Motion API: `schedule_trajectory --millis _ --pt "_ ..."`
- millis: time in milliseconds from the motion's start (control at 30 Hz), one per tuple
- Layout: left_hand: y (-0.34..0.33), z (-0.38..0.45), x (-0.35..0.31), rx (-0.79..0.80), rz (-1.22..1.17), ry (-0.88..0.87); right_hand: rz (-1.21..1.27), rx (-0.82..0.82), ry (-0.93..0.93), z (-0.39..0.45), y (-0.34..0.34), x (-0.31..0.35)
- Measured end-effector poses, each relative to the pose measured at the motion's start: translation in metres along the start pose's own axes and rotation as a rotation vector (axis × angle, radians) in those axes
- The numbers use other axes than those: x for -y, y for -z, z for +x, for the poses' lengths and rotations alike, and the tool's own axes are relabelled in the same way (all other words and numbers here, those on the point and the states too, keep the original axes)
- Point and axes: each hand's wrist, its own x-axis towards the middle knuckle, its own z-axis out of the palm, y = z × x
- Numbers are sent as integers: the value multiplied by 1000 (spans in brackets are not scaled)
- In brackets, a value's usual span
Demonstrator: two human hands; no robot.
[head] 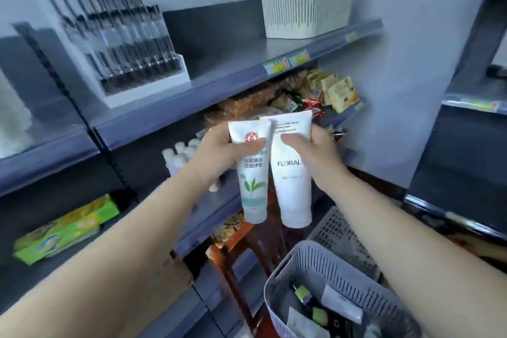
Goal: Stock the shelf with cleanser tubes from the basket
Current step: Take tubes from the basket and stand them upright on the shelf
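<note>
The left hand (219, 151) is gripping a leaf tube (253, 173), thumb curled across its front just below the red logo and fingers wrapped behind, so the tube is hanging cap-down from the hand with its crimped end sticking up above the thumb. The right hand (315, 153) is pinching a FLORAL tube (292, 173) the same way, thumb lying on the front near the top and fingers curling round the right edge, the tube's body dropping below the hand and its flat end rising above it. The two tubes are hanging side by side, upright and touching along their inner edges, held in the air in front of the shelf (225, 63) unit, level with the snack row. Below and to the right, the grey basket (310, 255) is sitting at the lower edge of the view, with more tubes (341, 304) and small packs lying inside it; both held tubes are well above its rim. On the upper shelf a white slatted bin (307, 0) is standing near the right end and a rack of pens (126, 35) is standing toward the left end, with bare board between them. Snack packs (337, 90) are crowding the shelf beneath, small white bottles (181, 151) are standing just left of the left hand, and a green box (65, 230) is lying on the lower-left shelf.
</note>
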Motion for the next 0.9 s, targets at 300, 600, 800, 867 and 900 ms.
schedule_trajectory --millis 300,600,800,867,900 --pt "140 -81 -103 -351 153 -123 187 326 230 6 -128 116" --pt "262 -169 -177 -477 298 -210 317 578 324 -23 -257 211" --pt "334 -217 -211 -572 366 -216 336 644 394 -45 -327 259" --pt "357 -231 -219 -597 387 -218 315 658 404 -50 -347 274" --pt "367 -238 -222 -610 397 -219 298 666 418 -53 -357 281"
